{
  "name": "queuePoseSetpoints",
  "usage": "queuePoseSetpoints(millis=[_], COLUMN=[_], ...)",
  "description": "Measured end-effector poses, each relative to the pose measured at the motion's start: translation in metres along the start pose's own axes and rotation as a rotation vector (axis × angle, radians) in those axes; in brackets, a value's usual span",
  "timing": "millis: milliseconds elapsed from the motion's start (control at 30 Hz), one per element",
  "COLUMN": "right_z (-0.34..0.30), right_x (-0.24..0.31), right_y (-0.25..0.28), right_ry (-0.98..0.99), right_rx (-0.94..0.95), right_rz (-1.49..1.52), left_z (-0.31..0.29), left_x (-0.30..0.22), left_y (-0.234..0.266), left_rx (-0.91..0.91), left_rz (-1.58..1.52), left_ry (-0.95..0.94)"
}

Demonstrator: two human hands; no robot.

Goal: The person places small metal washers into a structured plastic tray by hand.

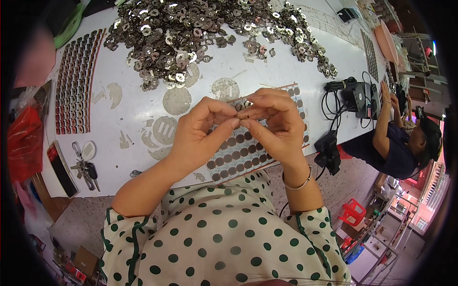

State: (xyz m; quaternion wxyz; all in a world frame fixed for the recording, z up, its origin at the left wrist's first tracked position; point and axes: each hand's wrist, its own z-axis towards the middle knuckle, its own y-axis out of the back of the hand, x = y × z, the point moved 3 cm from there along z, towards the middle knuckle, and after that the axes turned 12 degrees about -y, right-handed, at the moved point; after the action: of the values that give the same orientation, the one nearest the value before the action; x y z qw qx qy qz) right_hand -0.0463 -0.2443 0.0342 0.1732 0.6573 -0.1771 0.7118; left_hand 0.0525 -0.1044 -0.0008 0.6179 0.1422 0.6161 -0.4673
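My left hand (198, 131) and my right hand (276, 124) meet fingertip to fingertip over the table's near side. Thumbs and forefingers are pinched together around something tiny and thin, mostly hidden by the fingers. Right below them lies a flat panel (242, 158) with rows of dark round discs in a pale grid; my hands cover part of its far side. Farther off, a large heap of shiny round metal pieces with cut-out slots (176, 35) spreads across the table.
At left stand a second panel of filled rows (76, 86), a phone (62, 169) and a bunch of keys (88, 167). Black power adapters with cables (355, 100) lie at right. Beyond them another person (398, 148) sits at the table. Worn grey round patches (176, 101) mark the white tabletop.
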Motion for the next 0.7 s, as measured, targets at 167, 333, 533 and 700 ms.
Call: queuePoseSetpoints(millis=[167, 333, 533, 700], right_z=[-0.002, -0.005, 0.001, 0.015], right_x=[-0.012, -0.011, -0.008, -0.017], right_y=[0.007, 0.007, 0.039, 0.114], right_ry=[-0.148, -0.407, -0.37, -0.57], right_rx=[0.117, 0.116, 0.161, -0.261], right_rz=[-0.061, 0.364, 0.153, -0.229], left_z=[-0.001, -0.003, -0.003, -0.004], left_x=[-0.001, -0.001, -0.002, -0.007], left_y=[0.001, 0.001, -0.007, -0.02], left_rx=[0.004, 0.071, 0.208, 0.53], left_rz=[0.004, 0.054, 0.395, 0.928], left_ry=[0.026, 0.122, 0.064, -0.438])
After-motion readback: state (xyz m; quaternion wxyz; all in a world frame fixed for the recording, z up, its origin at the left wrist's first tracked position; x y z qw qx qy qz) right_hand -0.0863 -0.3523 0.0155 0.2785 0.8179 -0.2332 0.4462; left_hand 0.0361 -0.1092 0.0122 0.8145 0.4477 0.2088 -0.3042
